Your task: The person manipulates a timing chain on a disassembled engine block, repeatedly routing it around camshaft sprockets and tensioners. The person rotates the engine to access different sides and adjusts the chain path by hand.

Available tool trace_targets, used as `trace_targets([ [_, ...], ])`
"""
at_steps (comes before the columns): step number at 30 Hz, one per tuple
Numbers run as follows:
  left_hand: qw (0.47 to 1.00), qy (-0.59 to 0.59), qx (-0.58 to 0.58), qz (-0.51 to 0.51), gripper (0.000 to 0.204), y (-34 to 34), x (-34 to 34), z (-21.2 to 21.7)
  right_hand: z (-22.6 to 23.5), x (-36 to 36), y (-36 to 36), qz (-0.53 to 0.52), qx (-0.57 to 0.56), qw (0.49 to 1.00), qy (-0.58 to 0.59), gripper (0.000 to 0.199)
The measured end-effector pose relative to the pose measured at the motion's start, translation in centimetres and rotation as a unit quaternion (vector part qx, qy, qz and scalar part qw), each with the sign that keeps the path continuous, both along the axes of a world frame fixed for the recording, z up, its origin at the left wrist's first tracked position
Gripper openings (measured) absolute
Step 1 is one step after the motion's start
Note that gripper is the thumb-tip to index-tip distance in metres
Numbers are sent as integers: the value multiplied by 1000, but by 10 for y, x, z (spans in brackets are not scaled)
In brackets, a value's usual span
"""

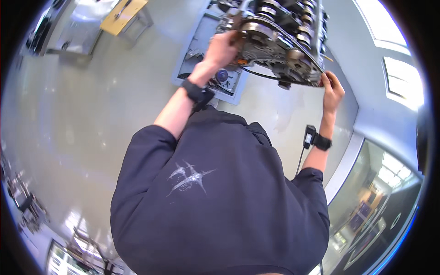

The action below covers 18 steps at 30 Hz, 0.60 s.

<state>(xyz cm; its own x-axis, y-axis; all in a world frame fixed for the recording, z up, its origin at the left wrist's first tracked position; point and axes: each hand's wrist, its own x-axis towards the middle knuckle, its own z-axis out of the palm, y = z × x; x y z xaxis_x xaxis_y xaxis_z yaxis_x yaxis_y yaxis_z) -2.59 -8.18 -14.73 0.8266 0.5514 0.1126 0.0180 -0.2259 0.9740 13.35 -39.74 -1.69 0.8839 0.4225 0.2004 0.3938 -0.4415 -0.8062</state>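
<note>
A partly dismantled engine [279,50] stands at the top of the head view, its camshafts [305,34] and round front wheels bare. From its left side a dark timing chain [263,74] sags under the front face and runs to the right corner. My right hand [333,90] pinches the chain at that corner, thumb and fingers pressed together. At the engine's upper left, my left hand [222,49] is closed, slightly blurred, against a brownish part [237,20]. What its fingers hold is hidden.
Below and left of the engine is a grey-blue tray [235,97] with loose parts, among them a purple round piece [222,75]. A yellow-topped table [123,16] stands far left. A cable hangs from a small device [310,136] at my right wrist. A wall and glass panel rise at right.
</note>
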Motion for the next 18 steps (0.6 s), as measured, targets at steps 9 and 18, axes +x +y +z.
trace_targets([
  [9, 997, 30, 70, 3, 19, 36, -33, 73, -5, 0, 5, -10, 63, 998, -7, 15],
  [18, 917, -163, 354, -90, 14, -11, 1, 152, 0, -8, 10, -29, 74, 997, -8, 19],
])
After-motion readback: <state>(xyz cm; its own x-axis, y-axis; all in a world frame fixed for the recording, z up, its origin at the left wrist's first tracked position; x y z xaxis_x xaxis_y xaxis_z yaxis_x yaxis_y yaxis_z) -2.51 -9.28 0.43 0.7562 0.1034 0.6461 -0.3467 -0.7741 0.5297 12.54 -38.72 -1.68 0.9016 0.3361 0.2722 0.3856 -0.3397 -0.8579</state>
